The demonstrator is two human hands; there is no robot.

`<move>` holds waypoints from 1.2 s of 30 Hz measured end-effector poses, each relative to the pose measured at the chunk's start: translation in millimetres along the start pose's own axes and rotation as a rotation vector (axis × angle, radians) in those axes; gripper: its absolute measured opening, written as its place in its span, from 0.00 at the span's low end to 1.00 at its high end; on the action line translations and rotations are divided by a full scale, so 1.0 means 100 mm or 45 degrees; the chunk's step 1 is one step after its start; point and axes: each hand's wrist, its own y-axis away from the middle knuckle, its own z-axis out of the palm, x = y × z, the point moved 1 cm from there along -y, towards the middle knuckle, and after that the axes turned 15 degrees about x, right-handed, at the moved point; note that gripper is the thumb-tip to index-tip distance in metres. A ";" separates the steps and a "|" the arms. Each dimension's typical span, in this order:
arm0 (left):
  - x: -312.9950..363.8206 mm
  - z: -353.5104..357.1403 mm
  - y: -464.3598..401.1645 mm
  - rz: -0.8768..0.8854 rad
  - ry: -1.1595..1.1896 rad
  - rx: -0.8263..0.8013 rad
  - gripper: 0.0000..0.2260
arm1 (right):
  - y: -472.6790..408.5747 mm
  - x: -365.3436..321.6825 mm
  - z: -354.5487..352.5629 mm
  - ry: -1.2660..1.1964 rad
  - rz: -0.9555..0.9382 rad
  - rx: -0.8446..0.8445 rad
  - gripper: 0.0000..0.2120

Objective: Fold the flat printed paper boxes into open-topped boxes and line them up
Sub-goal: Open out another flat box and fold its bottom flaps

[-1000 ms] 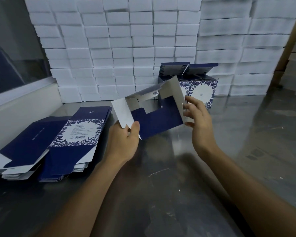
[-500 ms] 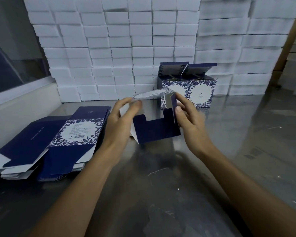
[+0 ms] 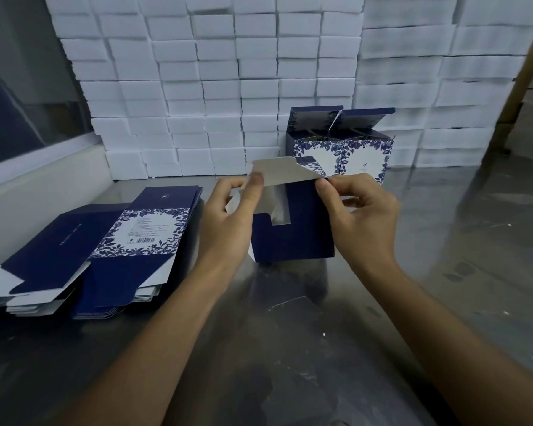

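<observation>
Over the middle of the grey metal table (image 3: 443, 272), the navy printed paper box (image 3: 293, 238) has gone from a splayed sheet to a squared tube; left hand (image 3: 228, 222) and right hand (image 3: 363, 219) both pinch its white end flap (image 3: 282, 175), folding it inward, so the base seems nearly closed.

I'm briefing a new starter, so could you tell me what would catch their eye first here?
At centre, the left hand and right hand pinch a half-folded navy box above the steel table. Two finished boxes stand behind it against a wall of white cartons; flat blanks lie stacked left.
</observation>
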 end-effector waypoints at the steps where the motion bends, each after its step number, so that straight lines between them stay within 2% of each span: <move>1: 0.01 0.00 0.00 0.034 -0.033 0.010 0.16 | 0.00 0.00 0.00 0.006 -0.016 0.003 0.06; 4: 0.01 0.02 0.00 0.111 -0.091 0.039 0.06 | -0.02 0.00 0.00 0.010 -0.046 0.019 0.06; 5: 0.00 0.03 0.00 0.132 -0.102 0.043 0.06 | -0.02 0.00 0.00 0.014 -0.050 0.019 0.06; 7: -0.05 0.03 -0.02 0.145 -0.103 0.075 0.11 | -0.01 0.00 0.00 0.006 -0.038 -0.004 0.05; 9: -0.05 0.02 -0.04 0.114 -0.051 0.154 0.10 | 0.01 -0.01 0.01 -0.031 -0.027 -0.040 0.06; 13: -0.04 -0.02 -0.13 -0.034 0.023 0.294 0.17 | 0.08 -0.01 0.03 -0.047 -0.105 -0.081 0.08; 19: -0.01 -0.01 -0.12 -0.133 0.059 0.287 0.14 | 0.04 -0.02 0.02 0.030 -0.301 -0.001 0.05; 23: -0.01 -0.03 -0.12 -0.197 0.128 0.293 0.13 | 0.03 0.00 0.03 0.021 -0.340 -0.002 0.05; 30: 0.03 -0.14 -0.20 -0.463 0.267 0.410 0.17 | 0.03 0.06 0.02 -0.014 -0.425 0.004 0.07; 34: 0.03 -0.11 -0.18 -0.360 0.235 0.379 0.16 | 0.02 0.12 0.01 0.045 -0.467 0.039 0.06; 36: 0.05 -0.08 -0.15 -0.392 0.277 0.355 0.18 | 0.00 0.14 0.02 0.057 -0.439 0.065 0.06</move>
